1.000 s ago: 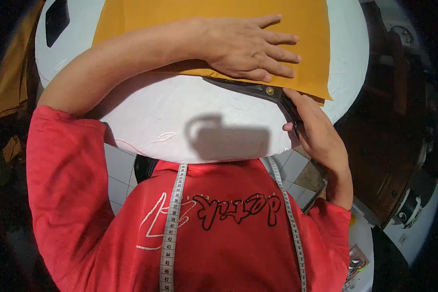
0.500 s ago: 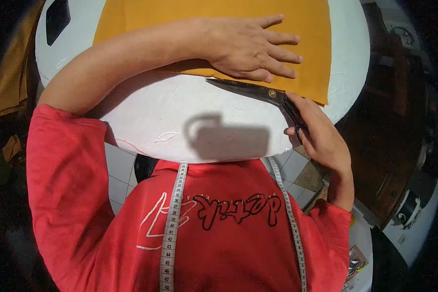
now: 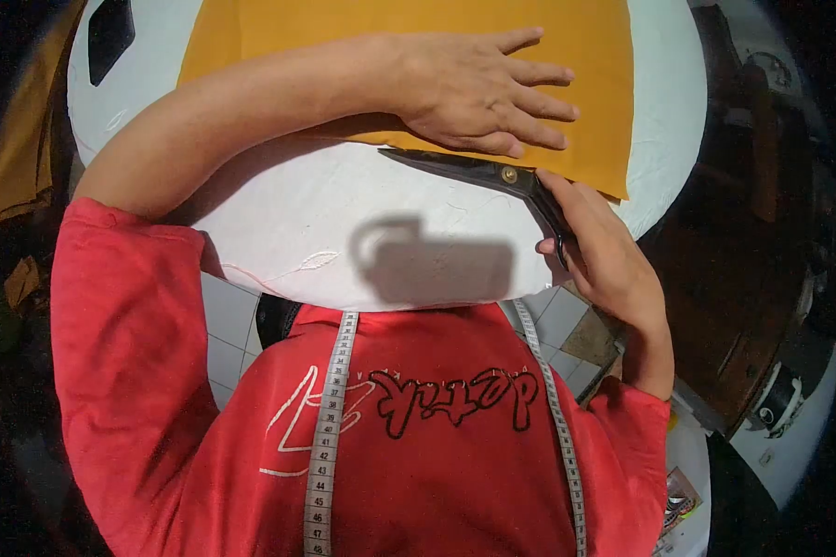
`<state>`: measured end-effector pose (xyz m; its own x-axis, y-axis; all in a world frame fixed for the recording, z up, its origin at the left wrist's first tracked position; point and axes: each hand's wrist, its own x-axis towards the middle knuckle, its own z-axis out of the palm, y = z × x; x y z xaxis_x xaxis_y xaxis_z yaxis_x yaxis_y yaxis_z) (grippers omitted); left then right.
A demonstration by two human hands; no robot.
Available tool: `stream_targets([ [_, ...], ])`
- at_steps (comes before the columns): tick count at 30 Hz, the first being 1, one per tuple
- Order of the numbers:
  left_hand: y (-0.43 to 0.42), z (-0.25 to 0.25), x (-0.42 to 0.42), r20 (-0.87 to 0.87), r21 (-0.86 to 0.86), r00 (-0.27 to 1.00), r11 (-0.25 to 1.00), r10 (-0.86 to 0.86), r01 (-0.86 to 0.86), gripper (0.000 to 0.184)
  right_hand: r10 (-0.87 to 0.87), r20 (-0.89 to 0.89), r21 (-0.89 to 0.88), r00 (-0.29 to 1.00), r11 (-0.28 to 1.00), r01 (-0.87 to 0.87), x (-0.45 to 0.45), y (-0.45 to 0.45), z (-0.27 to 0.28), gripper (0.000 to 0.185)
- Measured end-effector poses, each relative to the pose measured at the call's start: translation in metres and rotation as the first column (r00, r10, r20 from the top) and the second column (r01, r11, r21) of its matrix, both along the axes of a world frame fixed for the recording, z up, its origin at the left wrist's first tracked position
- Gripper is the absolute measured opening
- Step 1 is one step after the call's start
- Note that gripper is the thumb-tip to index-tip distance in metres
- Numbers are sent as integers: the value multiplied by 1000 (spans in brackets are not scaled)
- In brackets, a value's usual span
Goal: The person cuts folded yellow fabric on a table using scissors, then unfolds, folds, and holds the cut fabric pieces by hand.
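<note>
Mustard-yellow cloth (image 3: 362, 23) is spread over the white tabletop. My left hand (image 3: 474, 93) lies flat on it, palm down, with the fingers spread and pointing right. In my right hand (image 3: 604, 246) is a pair of black scissors (image 3: 464, 167), held by the handles. The blades point left along the cloth's near edge, just below my left hand, and look closed together. My right fingers wrap the handles and partly hide them. The left forearm covers part of the cloth.
A dark phone-like object (image 3: 111, 39) lies at the table's far left. The white tabletop (image 3: 279, 213) has a rounded near edge close to my body. A tape measure (image 3: 321, 455) hangs around my neck. Brown cloth (image 3: 23, 158) hangs at the left.
My right hand and the scissors have shifted slightly left along the cloth's near edge. The blades have come closer together. My left hand has stayed in place.
</note>
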<state>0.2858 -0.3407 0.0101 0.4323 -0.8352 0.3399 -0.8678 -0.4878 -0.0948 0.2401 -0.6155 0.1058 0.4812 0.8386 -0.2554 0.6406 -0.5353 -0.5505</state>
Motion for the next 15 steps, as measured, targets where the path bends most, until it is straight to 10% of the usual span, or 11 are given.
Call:
stream_targets([
  [6,1,-2,-1,65,32,997,998,44,-46,48,-24,38,-12,999,1000,24,-4,7,-2,60],
  [15,10,25,14,-389,17,920,998,-53,65,63,-18,43,65,999,998,15,-5,-3,-15,60],
])
